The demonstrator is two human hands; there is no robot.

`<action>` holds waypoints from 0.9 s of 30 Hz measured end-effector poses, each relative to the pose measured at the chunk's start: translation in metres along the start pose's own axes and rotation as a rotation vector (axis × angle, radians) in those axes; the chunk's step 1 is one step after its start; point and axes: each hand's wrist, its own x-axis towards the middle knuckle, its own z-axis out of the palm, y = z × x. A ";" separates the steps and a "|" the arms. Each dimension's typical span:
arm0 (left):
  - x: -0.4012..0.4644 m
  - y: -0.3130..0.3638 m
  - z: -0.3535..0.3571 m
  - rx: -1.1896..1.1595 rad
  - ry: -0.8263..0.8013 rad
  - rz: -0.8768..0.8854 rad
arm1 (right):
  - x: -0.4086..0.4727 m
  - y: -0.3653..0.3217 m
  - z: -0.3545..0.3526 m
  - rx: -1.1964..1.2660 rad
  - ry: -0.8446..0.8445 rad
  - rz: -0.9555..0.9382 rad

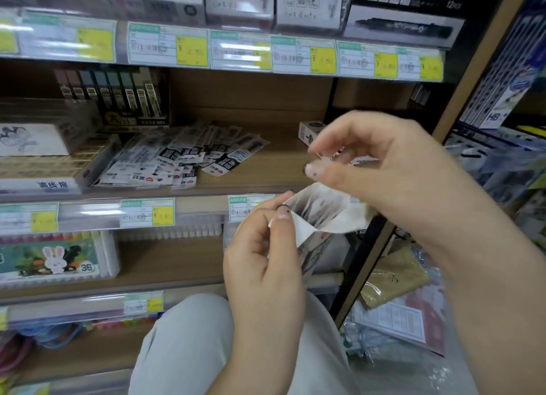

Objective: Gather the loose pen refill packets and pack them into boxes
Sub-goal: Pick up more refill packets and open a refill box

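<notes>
A small white cardboard box with its top flaps open is upright in front of the shelf, with packets standing inside it. My left hand grips the box from the left, thumb on a flap. My right hand hovers just above the open mouth, fingers curled and blurred; whether it holds anything is unclear. A heap of loose pen refill packets lies on the middle shelf, left of both hands. Another small white box stands at the back of that shelf, partly hidden by my right fingers.
A display box of dark refill packs and flat boxes fill the shelf's left side. Price labels line the shelf edges. A crayon set sits on the lower shelf. Bagged goods lie at the right. My knee is below.
</notes>
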 end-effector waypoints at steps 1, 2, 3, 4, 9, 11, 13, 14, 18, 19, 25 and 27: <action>0.000 0.001 0.000 -0.003 -0.001 -0.001 | -0.001 -0.001 0.000 -0.057 -0.042 -0.008; 0.000 0.002 0.000 0.000 -0.001 -0.001 | -0.001 -0.002 0.001 -0.111 -0.089 -0.019; 0.000 0.003 0.000 0.008 -0.001 -0.003 | -0.001 -0.002 0.002 -0.166 -0.135 -0.028; 0.000 0.003 0.000 0.015 -0.002 -0.004 | -0.001 -0.002 0.004 -0.220 -0.176 -0.027; 0.003 0.006 -0.001 0.048 -0.027 0.020 | 0.001 -0.011 0.007 -0.516 -0.313 -0.053; 0.003 0.006 -0.001 0.063 -0.033 0.032 | 0.000 -0.012 0.008 -0.652 -0.356 -0.134; 0.004 0.006 -0.001 0.069 -0.025 0.033 | 0.001 -0.009 0.010 -0.760 -0.412 -0.195; 0.004 0.006 -0.001 0.070 -0.019 0.032 | 0.001 -0.008 0.010 -0.779 -0.423 -0.206; 0.009 0.003 -0.005 0.042 0.013 -0.010 | 0.001 -0.004 0.008 -0.572 -0.160 -0.220; 0.011 0.003 -0.006 0.019 0.020 -0.030 | 0.000 -0.003 0.005 -0.496 -0.088 -0.193; 0.018 0.009 -0.003 -0.199 0.116 -0.091 | -0.011 0.001 0.000 -0.282 -0.231 0.038; 0.019 0.014 -0.001 -0.238 0.113 -0.066 | -0.012 0.003 0.010 -0.268 -0.203 0.068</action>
